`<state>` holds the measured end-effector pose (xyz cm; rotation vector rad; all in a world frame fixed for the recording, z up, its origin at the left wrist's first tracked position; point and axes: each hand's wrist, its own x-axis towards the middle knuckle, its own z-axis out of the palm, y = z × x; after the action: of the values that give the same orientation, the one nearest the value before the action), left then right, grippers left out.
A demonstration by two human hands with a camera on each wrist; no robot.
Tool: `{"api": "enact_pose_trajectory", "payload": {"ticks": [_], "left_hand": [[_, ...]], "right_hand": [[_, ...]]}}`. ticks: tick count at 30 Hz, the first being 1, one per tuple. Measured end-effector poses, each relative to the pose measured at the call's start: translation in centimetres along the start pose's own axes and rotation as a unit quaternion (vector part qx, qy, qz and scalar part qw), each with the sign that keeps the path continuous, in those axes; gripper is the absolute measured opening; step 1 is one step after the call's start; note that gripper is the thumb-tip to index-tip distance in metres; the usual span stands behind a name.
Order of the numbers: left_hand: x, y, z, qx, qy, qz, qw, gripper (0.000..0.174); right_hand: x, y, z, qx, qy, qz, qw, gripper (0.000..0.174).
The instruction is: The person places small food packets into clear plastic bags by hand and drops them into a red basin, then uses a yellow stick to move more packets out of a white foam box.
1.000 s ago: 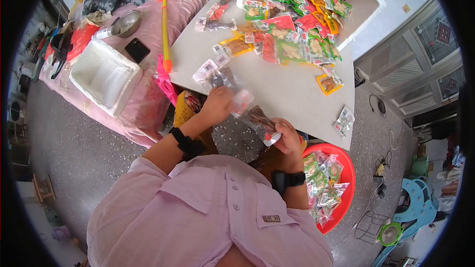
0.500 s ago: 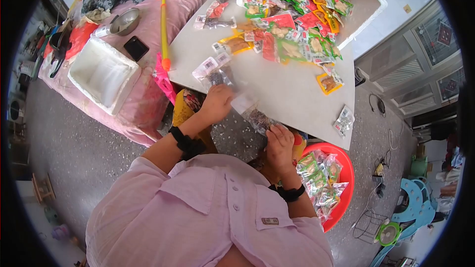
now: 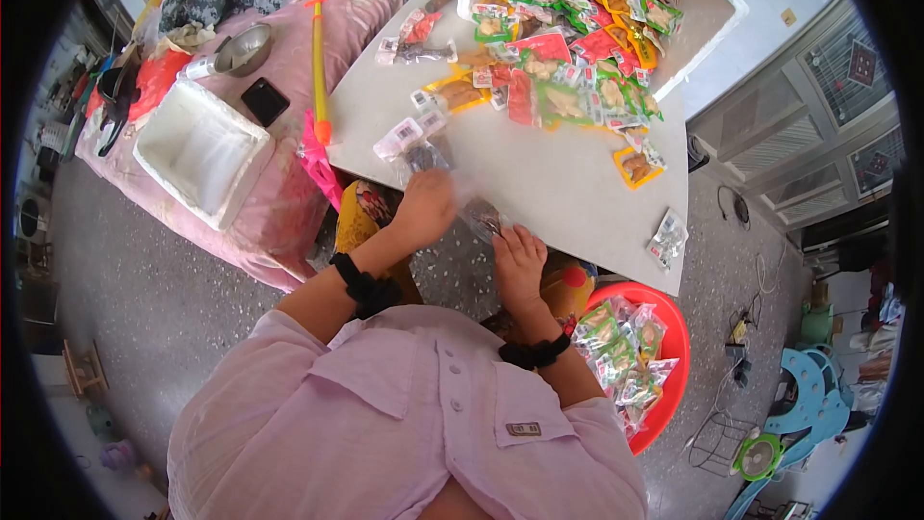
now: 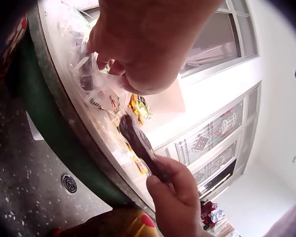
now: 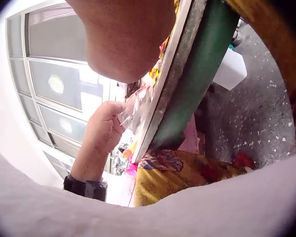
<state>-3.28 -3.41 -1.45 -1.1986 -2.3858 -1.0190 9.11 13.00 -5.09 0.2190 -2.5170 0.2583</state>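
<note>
A clear plastic bag (image 3: 478, 217) with dark snack packets inside lies across the near edge of the white table (image 3: 568, 193). My left hand (image 3: 423, 204) pinches its upper end beside several clear packets (image 3: 414, 144). My right hand (image 3: 518, 255) grips the lower end at the table edge. In the left wrist view the left hand (image 4: 138, 44) pinches the clear film while the right hand (image 4: 175, 197) curls round the dark packet (image 4: 138, 145). The right wrist view shows the left hand (image 5: 101, 131) holding the bag (image 5: 138, 106) against the table edge (image 5: 187, 84).
A heap of colourful snack packets (image 3: 568, 48) covers the far table. A red basin (image 3: 674, 327) of packets sits on the floor at my right. A white foam box (image 3: 197, 149), metal bowl (image 3: 245, 46), phone (image 3: 265, 99) and orange stick (image 3: 319, 58) lie at the left.
My right hand has moved up and left from over my lap to the table edge, bringing the bag's lower end with it. The left hand has stayed put.
</note>
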Motion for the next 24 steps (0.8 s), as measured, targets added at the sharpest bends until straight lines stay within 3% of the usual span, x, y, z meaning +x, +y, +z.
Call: {"api": "enact_pose_trajectory", "payload": {"ticks": [4, 7, 11, 14, 20, 21, 24], "left_hand": [[-0.6, 0.2, 0.3, 0.097, -0.043, -0.005, 0.994, 0.024], [-0.4, 0.5, 0.1, 0.065, -0.020, -0.014, 0.998, 0.009], [-0.3, -0.3, 0.6, 0.045, 0.006, 0.003, 0.999, 0.010], [-0.5, -1.4, 1.0, 0.013, 0.012, -0.009, 1.000, 0.011], [-1.1, -1.6, 1.5, -0.002, 0.009, -0.009, 1.000, 0.022], [-1.0, -1.6, 1.5, -0.004, 0.010, -0.007, 1.000, 0.021], [-0.7, -1.1, 1.4, -0.009, 0.015, -0.004, 1.000, 0.020]], "right_hand": [[2.0, -0.9, 1.8, -0.005, 0.006, 0.008, 1.000, 0.025], [4.3, -2.2, 2.9, -0.010, 0.004, 0.026, 1.000, 0.025], [6.0, -3.0, 4.7, -0.012, 0.000, 0.049, 0.999, 0.025], [5.9, -2.9, 3.8, -0.026, -0.022, 0.082, 0.996, 0.036], [3.7, -1.9, 1.3, 0.107, -0.034, 0.234, 0.966, 0.058], [3.6, -1.9, 1.4, 0.216, -0.036, 0.306, 0.926, 0.058], [3.5, -1.7, 1.4, 0.475, -0.040, 0.472, 0.742, 0.057]]}}
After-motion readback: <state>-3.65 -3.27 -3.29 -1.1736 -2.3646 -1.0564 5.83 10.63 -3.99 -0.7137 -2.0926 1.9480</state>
